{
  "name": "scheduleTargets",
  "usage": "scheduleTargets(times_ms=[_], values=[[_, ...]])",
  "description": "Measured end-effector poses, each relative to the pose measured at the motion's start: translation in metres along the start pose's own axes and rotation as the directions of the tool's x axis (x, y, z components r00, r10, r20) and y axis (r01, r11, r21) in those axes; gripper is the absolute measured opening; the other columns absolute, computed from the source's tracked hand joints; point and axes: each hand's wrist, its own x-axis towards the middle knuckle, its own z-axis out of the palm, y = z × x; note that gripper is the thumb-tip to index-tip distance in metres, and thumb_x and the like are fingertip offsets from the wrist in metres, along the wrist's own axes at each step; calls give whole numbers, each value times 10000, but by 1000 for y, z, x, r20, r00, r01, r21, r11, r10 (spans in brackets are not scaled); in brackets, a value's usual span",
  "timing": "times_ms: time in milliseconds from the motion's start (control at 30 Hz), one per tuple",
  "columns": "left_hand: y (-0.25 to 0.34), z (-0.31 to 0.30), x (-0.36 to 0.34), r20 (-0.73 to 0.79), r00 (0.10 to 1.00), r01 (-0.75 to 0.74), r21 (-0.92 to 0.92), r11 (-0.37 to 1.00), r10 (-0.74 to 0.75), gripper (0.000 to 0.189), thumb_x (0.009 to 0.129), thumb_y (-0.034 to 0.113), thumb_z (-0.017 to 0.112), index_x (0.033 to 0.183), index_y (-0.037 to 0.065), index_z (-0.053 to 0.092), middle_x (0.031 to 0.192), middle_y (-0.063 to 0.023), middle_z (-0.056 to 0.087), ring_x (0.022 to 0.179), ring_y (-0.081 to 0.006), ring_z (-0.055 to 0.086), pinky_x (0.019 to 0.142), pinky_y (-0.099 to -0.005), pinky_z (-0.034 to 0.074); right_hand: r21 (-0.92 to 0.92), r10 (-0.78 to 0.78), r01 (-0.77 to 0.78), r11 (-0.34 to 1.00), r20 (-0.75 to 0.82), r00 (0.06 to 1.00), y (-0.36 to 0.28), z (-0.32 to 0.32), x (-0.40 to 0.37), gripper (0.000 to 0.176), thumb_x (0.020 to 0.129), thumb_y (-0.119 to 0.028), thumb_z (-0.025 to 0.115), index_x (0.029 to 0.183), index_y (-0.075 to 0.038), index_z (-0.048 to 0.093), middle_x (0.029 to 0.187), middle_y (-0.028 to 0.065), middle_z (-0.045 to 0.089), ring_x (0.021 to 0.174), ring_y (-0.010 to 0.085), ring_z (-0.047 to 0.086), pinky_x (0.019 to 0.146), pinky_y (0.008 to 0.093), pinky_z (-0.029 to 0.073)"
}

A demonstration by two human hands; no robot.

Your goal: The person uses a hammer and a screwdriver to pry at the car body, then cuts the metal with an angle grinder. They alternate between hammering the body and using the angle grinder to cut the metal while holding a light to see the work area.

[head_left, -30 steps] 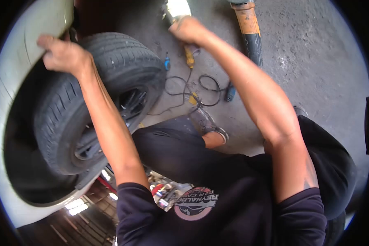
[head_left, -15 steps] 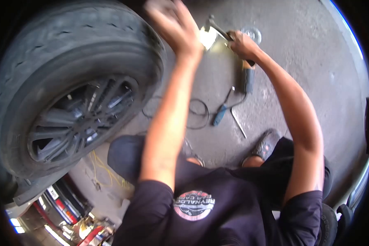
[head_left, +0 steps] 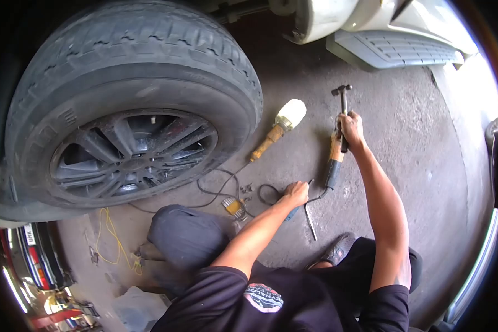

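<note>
My right hand (head_left: 352,129) is wrapped around the handle of a ball-peen hammer (head_left: 344,99), its head pointing away from me, above an orange and black angle grinder (head_left: 332,169) on the floor. My left hand (head_left: 297,193) is low at the floor with its fingers closed on a blue-handled screwdriver (head_left: 291,214). The handle shows partly below the hand and the tip beyond it; the middle is hidden. Right beside this lies a thin metal rod (head_left: 311,222). A lit work lamp (head_left: 288,117) with a yellow handle rests farther forward, between the wheel and the grinder.
A large wheel (head_left: 133,149) on a vehicle fills the left. Black cable (head_left: 221,192) loops over the floor near a small yellow-and-metal piece (head_left: 234,207). Yellow cord (head_left: 110,232) lies by my knee. A pale vehicle body with a step (head_left: 393,47) overhangs the top right.
My left hand has come down from beside the tire to the screwdriver on the floor and closed on it. My right hand keeps hold of the hammer. The view has shifted.
</note>
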Motion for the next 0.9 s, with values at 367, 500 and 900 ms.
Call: scheduleTargets(times_ms=[367,500,900], values=[[38,-133,20,-687,724,-655,-714,246,-67,317,1035,234,570,1183,-29,471,984,-173,557,678,-312,666,548,-400,578,-813,-293,475,337,389,873,-156,-72,-98,308,908,-120,645,1175,-13,534,786,265,641,757,432,691,655,504,514],[66,-228,5,-707,707,-689,-688,-230,-3,241,1025,222,577,1138,32,479,940,-110,583,674,-203,666,450,-333,545,-727,-350,467,504,322,880,-151,-65,-138,317,926,-157,688,1185,-10,582,828,190,626,738,314,637,710,428,497],[104,-297,-71,-693,711,-568,-667,-482,121,359,1093,298,562,1352,80,442,941,-105,683,612,-151,646,488,-293,524,-562,-530,518,645,159,833,-201,10,-183,311,954,-78,691,1233,-19,568,821,155,730,757,236,766,679,358,572]])
